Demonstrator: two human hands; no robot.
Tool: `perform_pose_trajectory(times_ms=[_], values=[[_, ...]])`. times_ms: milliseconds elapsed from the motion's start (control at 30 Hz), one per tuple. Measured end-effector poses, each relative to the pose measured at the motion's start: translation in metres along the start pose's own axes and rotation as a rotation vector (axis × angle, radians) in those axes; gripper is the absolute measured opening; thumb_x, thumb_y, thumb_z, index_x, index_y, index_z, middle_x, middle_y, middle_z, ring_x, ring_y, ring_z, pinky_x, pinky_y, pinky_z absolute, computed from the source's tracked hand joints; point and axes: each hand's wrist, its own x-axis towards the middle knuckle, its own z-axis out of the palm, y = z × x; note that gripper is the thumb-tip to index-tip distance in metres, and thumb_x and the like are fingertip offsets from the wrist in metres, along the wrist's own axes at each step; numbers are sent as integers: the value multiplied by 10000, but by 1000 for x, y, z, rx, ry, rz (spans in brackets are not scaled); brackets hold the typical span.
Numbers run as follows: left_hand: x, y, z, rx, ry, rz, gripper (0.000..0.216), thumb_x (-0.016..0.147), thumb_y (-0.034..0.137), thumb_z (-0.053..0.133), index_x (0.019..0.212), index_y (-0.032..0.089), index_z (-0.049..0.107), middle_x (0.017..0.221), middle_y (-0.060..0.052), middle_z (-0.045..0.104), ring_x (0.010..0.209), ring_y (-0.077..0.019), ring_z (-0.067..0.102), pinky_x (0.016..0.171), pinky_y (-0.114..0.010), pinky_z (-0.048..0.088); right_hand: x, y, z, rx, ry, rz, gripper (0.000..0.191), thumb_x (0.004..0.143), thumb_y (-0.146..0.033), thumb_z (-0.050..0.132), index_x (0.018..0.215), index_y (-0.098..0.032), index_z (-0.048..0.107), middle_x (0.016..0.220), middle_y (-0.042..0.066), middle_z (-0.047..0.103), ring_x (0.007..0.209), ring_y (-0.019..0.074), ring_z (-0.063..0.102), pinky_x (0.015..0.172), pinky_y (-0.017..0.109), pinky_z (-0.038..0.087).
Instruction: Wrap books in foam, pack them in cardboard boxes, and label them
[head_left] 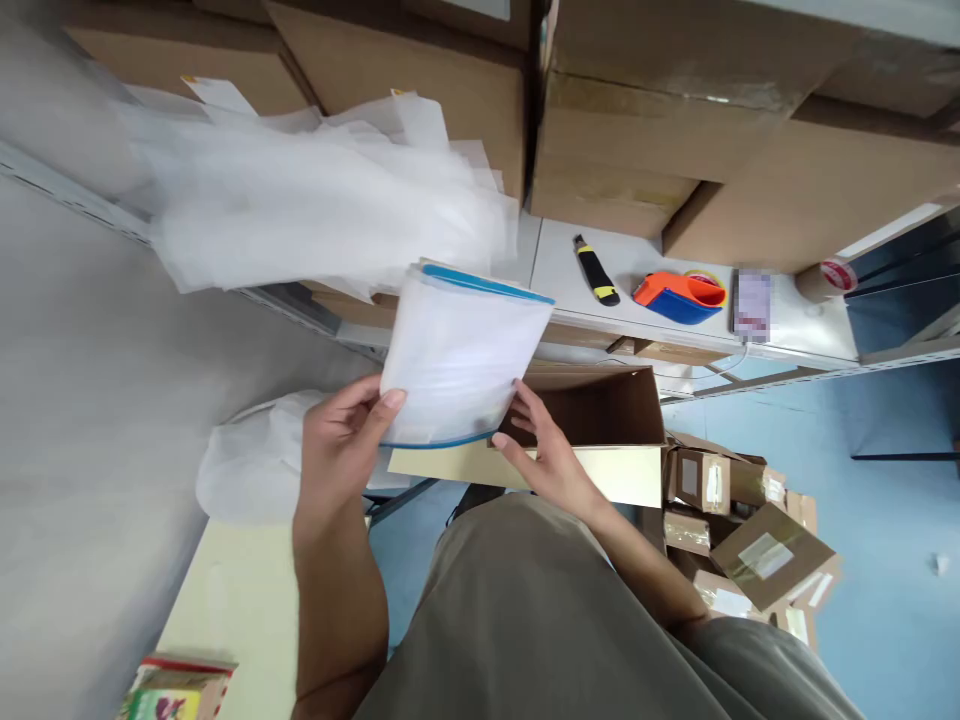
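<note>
A flat white packet (465, 350) with blue strips along its top and bottom edges is held up in front of me, tilted slightly. Its cover looks like thin, cloudy wrapping, and its contents are hidden. My left hand (346, 432) pinches the lower left side, thumb on the front and fingers behind. At the lower right corner, my right hand (544, 450) has its thumb and fingers spread, fingertips at the packet's edge. Just behind the packet, a loose pile of translucent white sleeves (330, 200) lies on the shelf.
On the white shelf (559, 255) lie a box cutter (596, 270), an orange-and-blue tape dispenser (681, 296), a phone (752, 305) and a tape roll (825, 281). Large cartons (622, 130) stand behind. An open carton (607, 405) sits below; several small boxes (757, 550) are heaped right.
</note>
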Motion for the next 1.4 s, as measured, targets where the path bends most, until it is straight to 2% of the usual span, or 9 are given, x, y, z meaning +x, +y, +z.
perform_pose_trajectory(times_ms=[67,133,267,400,567,733,967,1167,1400], values=[[-5,17,31,89,-65,65,458,928,626,812,1083,195,843,885,-31,792,823,-214,713,740,-309,594,-7,6,-32,-47,48,-15,846,1110,-588,673,1823,-315,310,1743,145,546,1589,331,573,1289,572,544],[-9,31,62,187,-146,119,434,982,600,753,1107,194,845,900,-23,803,813,-202,711,739,-293,579,-16,18,-65,-133,91,-33,733,1116,-560,665,1767,-308,442,1690,136,609,1524,320,639,1253,546,580],[-12,41,119,351,-335,214,421,1064,560,633,1170,214,849,1041,-44,861,933,-234,773,855,-305,610,-42,46,-131,-407,243,-70,360,1149,-421,603,1422,-269,783,1490,117,772,1379,304,744,1220,519,603],[-13,25,167,433,-556,285,425,1098,516,566,1253,235,844,1273,-81,861,1160,-290,799,1032,-367,611,-73,72,-175,-645,332,-38,331,1154,-314,540,1252,-243,847,1286,119,855,1213,309,809,1091,498,660],[-10,-18,206,515,-751,252,439,1092,511,546,1260,241,848,1310,-96,857,1173,-314,809,1047,-403,609,-94,93,-190,-804,307,-31,314,1152,-269,553,1264,-204,839,1170,127,874,1095,308,810,994,454,647],[-8,-54,225,500,-870,131,450,1043,524,585,1217,210,857,1278,-111,865,1114,-314,811,995,-374,610,-93,101,-191,-826,248,-17,270,1124,-233,611,1270,-198,834,1123,125,868,1105,325,779,1007,459,599],[-20,-82,238,570,-955,75,398,1028,379,571,1200,175,866,1239,-130,870,1095,-320,811,1010,-378,584,-87,105,-197,-776,190,-54,313,1109,-261,584,1321,-227,810,1196,149,839,1176,374,723,1014,530,563],[-30,-97,243,725,-1014,74,343,1048,318,565,1206,218,853,1234,-112,872,1170,-309,808,999,-354,577,-86,112,-200,-805,190,-93,309,1106,-250,592,1330,-210,801,1247,156,825,1201,375,708,1024,531,551],[-38,-100,240,698,-997,108,353,1052,316,567,1236,204,846,1295,-124,858,1239,-307,794,1052,-347,577,-90,117,-203,-846,184,-96,287,1087,-201,629,1322,-195,794,1270,145,824,1228,367,710,1022,509,536]])
